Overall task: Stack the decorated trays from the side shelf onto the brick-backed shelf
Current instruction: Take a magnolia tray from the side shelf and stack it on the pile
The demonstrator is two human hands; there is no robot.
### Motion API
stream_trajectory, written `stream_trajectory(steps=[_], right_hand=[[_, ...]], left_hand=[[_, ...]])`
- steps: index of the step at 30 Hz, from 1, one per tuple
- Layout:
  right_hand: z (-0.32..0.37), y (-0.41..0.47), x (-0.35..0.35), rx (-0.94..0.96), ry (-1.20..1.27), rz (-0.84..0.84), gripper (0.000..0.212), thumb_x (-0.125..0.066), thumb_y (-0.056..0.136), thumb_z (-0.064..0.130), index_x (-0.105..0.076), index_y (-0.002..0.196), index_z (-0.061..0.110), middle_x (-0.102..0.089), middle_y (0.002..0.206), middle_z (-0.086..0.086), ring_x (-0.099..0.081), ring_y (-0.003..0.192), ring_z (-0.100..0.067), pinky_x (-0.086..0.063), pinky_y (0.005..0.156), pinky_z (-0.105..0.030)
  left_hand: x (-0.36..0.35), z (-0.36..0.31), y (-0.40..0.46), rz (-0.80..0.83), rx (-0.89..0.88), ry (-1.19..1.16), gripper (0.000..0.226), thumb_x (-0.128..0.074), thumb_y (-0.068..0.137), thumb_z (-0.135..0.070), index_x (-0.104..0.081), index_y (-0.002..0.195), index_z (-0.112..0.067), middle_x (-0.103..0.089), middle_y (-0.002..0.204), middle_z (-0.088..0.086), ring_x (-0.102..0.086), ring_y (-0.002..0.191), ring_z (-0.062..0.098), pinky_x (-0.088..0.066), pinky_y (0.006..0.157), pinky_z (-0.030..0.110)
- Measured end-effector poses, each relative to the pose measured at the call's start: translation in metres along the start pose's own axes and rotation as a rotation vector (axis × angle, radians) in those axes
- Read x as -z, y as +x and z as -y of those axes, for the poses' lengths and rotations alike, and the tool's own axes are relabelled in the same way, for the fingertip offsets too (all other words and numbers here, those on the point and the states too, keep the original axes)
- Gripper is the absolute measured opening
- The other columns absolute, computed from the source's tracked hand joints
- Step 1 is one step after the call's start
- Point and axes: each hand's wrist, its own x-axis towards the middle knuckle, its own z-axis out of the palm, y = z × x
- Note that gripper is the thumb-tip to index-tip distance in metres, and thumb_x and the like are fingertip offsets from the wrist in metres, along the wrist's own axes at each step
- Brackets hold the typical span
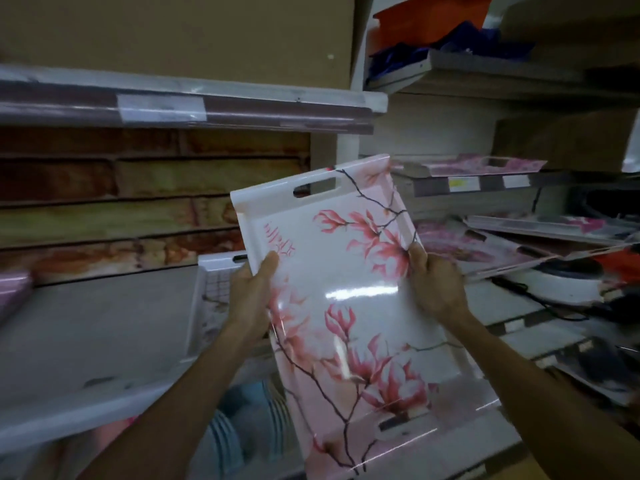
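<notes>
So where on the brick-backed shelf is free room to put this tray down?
The brick-backed shelf is bare between the pink item at its left end and the tray already lying there at its right. The side shelf is crowded with trays.

Hardly any readable text here

Pink cursive script is printed on the flowered tray [341,282], too blurry to make out; shelf price labels [464,184] are unreadable too.

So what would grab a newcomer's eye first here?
The glossy magnolia-print tray, held tilted at centre by the left hand and right hand on its side edges. Behind it to the left, the brick-backed shelf; to the right, more floral trays piled loosely on the side shelf.
</notes>
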Motion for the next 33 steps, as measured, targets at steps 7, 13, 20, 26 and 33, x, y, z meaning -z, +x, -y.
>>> stream_trajectory(steps=[7, 13, 20, 26, 33], right_hand=[[0.037, 0.01, -0.077, 0.014, 0.018, 0.182, 0.057, -0.031, 0.103, 0.043, -0.047, 0.056, 0.015, -0.054, 0.057, -0.008, -0.057, 0.058, -0.024, -0.031, 0.048, -0.026], [0.056, 0.02, -0.119, -0.028, 0.26, 0.348, 0.035, -0.047, 0.1, 0.034, -0.06, 0.085, 0.005, -0.059, 0.06, 0.0, -0.057, 0.04, 0.005, -0.036, 0.035, -0.007], [0.059, 0.032, -0.157, -0.127, 0.419, 0.55, 0.025, -0.058, 0.094, 0.038, -0.064, 0.099, 0.015, -0.072, 0.099, -0.002, -0.068, 0.09, -0.018, -0.059, 0.071, -0.032], [0.069, 0.035, -0.189, -0.301, 0.557, 0.486, 0.019, -0.065, 0.091, 0.024, -0.068, 0.091, 0.005, -0.073, 0.095, -0.009, -0.068, 0.091, -0.026, -0.057, 0.079, -0.041], [0.065, 0.04, -0.214, -0.401, 0.375, 0.476, 0.027, -0.063, 0.092, 0.026, -0.066, 0.099, 0.0, -0.069, 0.102, -0.016, -0.064, 0.093, -0.03, -0.054, 0.081, -0.041]], left_hand=[[0.064, -0.015, 0.049, -0.137, -0.029, 0.135, 0.025, -0.066, 0.092, -0.021, -0.068, 0.108, -0.003, -0.074, 0.08, 0.008, -0.071, 0.06, 0.021, -0.059, 0.05, 0.033], [0.099, -0.036, 0.111, -0.184, -0.021, 0.145, 0.025, -0.066, 0.092, -0.017, -0.067, 0.106, 0.003, -0.07, 0.081, 0.01, -0.067, 0.062, 0.023, -0.058, 0.057, 0.036], [0.127, -0.055, 0.179, -0.244, -0.005, 0.097, 0.014, -0.064, 0.092, -0.009, -0.061, 0.103, 0.0, -0.062, 0.078, 0.012, -0.06, 0.059, 0.022, -0.055, 0.047, 0.03], [0.145, -0.039, 0.211, -0.091, 0.06, 0.227, 0.005, -0.061, 0.091, 0.0, -0.064, 0.092, 0.004, -0.063, 0.079, 0.018, -0.062, 0.067, 0.03, -0.057, 0.052, 0.036], [0.163, 0.018, 0.213, -0.019, -0.052, 0.401, 0.031, -0.062, 0.082, 0.015, -0.063, 0.11, 0.0, -0.071, 0.101, 0.017, -0.073, 0.077, 0.021, -0.061, 0.066, 0.032]])
